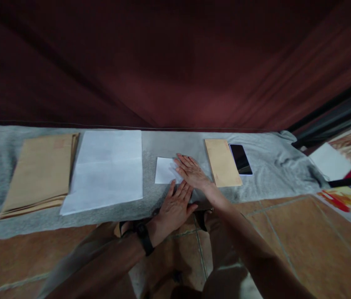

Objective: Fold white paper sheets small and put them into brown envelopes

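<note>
A small white piece of paper [163, 170], perhaps folded, lies flat on the grey cloth [175, 143]. My right hand [192, 172] rests flat over its right end, fingers stretched out toward the left. At the paper's lower edge is my left hand [177, 205], its fingers extended and its thumb apart, the fingertips close to my right hand. Neither hand grips anything. The paper's right end is hidden under my right hand.
Large white sheets [108, 170] lie left of the paper, with a stack of brown envelopes [42, 170] beyond them. To the right are smaller tan envelopes [223, 162] and a phone [240, 159]. A dark red cloth [175, 83] hangs behind; tiled floor [287, 236] shows in front.
</note>
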Motion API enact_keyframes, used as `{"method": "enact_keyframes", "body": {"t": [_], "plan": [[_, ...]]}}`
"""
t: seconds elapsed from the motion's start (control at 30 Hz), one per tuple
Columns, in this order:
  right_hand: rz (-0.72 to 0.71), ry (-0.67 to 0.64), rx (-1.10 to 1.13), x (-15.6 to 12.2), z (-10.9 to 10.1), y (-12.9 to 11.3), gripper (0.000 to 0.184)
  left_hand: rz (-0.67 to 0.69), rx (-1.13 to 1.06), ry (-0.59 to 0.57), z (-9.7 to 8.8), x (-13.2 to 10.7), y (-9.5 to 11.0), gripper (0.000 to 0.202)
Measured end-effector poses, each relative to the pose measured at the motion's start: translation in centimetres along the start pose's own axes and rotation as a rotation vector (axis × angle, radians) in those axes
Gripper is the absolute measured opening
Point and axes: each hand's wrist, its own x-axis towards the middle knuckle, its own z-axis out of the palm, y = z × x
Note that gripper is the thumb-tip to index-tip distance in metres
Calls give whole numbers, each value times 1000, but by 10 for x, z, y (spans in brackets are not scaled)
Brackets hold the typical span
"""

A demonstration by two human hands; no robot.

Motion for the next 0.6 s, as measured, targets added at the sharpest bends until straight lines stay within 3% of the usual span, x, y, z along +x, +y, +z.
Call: {"method": "enact_keyframes", "body": {"t": [0.3, 0.5, 0.6], "plan": [[118, 114, -107, 3, 3, 7, 53, 10, -21, 8, -4, -1, -7, 50], [109, 143, -144, 2, 3, 7, 54, -130, 6, 111, -6, 15, -29, 54], [123, 171, -141, 2, 6, 7, 53, -211, 28, 108, 0, 27, -46, 58]]}}
